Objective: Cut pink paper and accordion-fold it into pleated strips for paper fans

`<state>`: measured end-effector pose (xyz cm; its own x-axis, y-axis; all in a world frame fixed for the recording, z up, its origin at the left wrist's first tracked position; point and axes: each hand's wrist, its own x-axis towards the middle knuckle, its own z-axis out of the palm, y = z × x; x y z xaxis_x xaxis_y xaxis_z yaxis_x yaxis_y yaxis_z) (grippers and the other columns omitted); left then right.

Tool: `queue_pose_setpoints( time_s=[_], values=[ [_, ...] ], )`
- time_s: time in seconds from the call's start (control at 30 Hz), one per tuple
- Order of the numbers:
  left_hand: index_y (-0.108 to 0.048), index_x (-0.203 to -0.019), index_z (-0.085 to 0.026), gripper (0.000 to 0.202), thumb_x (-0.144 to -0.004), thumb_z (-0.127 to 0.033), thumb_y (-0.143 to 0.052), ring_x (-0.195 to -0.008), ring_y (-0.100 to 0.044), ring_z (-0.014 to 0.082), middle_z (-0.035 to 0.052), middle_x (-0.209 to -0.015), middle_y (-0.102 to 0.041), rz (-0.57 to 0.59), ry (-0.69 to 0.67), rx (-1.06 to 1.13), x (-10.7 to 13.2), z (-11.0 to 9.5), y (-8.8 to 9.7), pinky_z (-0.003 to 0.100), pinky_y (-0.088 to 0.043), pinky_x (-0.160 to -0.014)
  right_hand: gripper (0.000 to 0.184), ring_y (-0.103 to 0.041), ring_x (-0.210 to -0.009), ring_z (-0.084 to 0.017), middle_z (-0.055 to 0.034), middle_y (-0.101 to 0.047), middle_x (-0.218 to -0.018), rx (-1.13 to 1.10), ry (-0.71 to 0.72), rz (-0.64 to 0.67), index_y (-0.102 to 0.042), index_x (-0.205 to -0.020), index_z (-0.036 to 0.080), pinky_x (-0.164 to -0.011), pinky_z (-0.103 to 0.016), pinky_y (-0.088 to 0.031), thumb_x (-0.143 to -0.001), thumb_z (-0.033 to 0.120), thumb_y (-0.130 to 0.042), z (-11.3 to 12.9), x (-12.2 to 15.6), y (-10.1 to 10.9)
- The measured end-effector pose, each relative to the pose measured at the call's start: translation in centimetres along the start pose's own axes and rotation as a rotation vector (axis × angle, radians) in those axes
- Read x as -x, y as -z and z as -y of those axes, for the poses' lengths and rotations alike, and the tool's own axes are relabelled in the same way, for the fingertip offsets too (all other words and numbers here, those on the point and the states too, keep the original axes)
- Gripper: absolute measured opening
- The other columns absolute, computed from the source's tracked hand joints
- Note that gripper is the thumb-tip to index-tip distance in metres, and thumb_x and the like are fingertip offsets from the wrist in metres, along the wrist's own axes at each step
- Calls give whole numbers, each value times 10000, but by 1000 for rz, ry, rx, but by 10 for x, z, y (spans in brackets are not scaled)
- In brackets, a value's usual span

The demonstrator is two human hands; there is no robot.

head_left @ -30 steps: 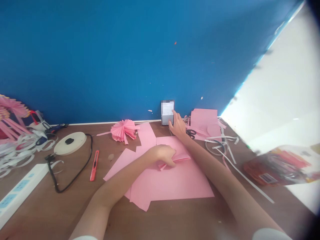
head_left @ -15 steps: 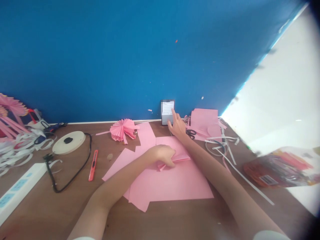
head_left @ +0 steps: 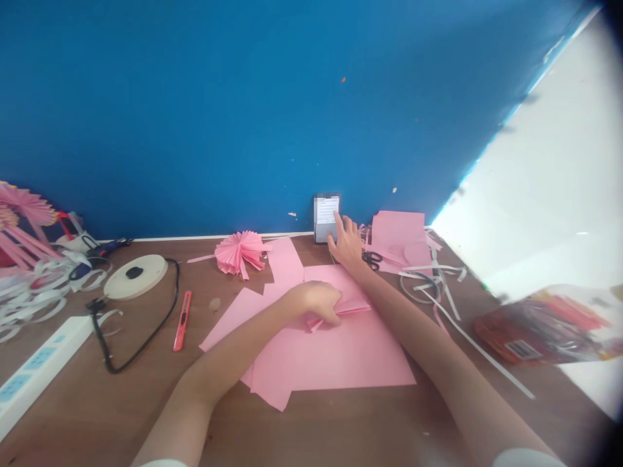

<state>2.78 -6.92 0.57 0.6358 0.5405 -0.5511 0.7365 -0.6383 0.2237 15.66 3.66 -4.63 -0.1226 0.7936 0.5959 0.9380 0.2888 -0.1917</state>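
While left hand presses pleated pink paper, right hand spread, touching phone

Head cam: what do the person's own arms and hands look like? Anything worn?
The left hand and right hand are bare, with no gloves, and no watch, ring or band shows on either. The forearms are bare too, running back to white sleeves at the bottom edge of the view.

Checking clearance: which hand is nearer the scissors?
Right. The right hand is just beside the scissors, to their left in view. The left hand is farther off, on the folded pink paper, nearer the person than the scissors.
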Motion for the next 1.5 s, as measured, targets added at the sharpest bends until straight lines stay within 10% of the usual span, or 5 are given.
queue_pose_setpoints(
  time_s=[1.0, 1.17, 1.33, 1.5],
  values=[
    [-484, -921, -233, 359, -677, -460, -619, -676, -556, 170, -18, -758, -625, 69, -107, 151, 3, 16, 5, 263, -376, -576, 333, -569, -997, -225, -113, -621, -1135, -295, 21, -234, -653, -1095, 190, -831, -336, -432, -900, 180, -384, -13, 5, 2],
    [-535, -877, -210, 262, -804, -456, -484, -674, -550, 155, 9, -840, -631, 15, -116, 164, 12, 34, 18, 261, -351, -585, 329, -593, -830, -176, -77, -669, -960, -530, 2, 98, -642, -976, 165, -739, -275, -429, -916, 224, -324, -8, 24, 52],
    [-573, -927, -206, 207, -822, -340, -456, -639, -549, 157, 22, -818, -634, -187, -5, 80, 16, 38, 23, 259, -327, -551, 394, -540, -688, -151, -34, -648, -759, -408, 317, 635, -639, -802, 181, -610, -252, -317, -964, 403, -357, -7, 46, 101],
    [-579, -859, -209, 227, -846, -400, -457, -620, -525, 153, 23, -772, -629, -251, -35, 14, 15, 30, 21, 255, -303, -544, 270, -553, -705, -150, -49, -676, -806, -221, 467, 756, -677, -767, 197, -569, -254, -244, -902, 333, -488, -10, 53, 110]
  ],
)
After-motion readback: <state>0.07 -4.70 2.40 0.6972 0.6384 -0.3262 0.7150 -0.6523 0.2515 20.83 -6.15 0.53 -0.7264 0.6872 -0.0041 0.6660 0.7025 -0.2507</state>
